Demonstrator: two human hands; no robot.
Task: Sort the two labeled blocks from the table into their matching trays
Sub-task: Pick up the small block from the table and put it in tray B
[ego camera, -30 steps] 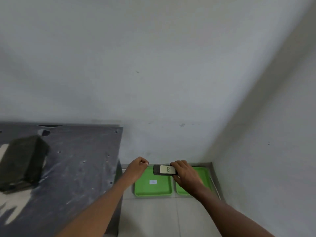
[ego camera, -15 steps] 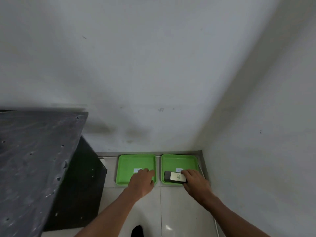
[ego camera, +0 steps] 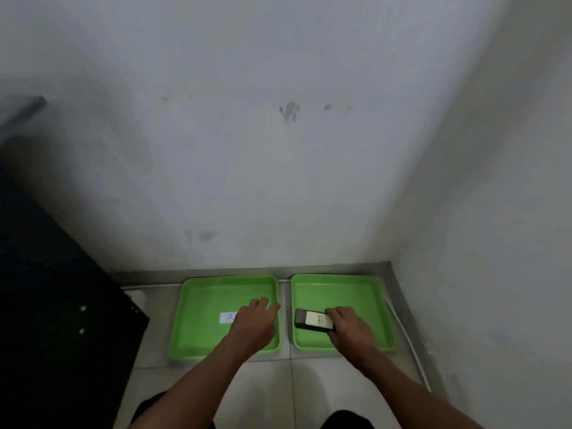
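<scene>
While the right hand (ego camera: 348,328) reaches down into the right-hand green tray (ego camera: 342,284), its fingers (ego camera: 335,311) are wrapped around the end of a dark block (ego camera: 313,320) that bears a pale label marked "B". That block sits low over the tray's floor toward its 9 o'clock side; whether it already rests on the floor cannot be told. Thumb below and fingers above pinch the block's 3 o'clock end.

At 9 o'clock from this tray, just beside it with a narrow strip of tile between them, lies a second green tray (ego camera: 201,292). A white label marked "A" (ego camera: 228,317) lies on its floor, partly covered by the left hand (ego camera: 254,325). This hand hangs over the tray's 3 o'clock half with fingers loosely curled and holding nothing, the fingertips near the rim.

Both trays stand on the pale tiled floor (ego camera: 278,391) in a corner where two white walls (ego camera: 278,150) meet. At 9 o'clock of the view, a dark counter side panel (ego camera: 62,320) rises from the floor.
</scene>
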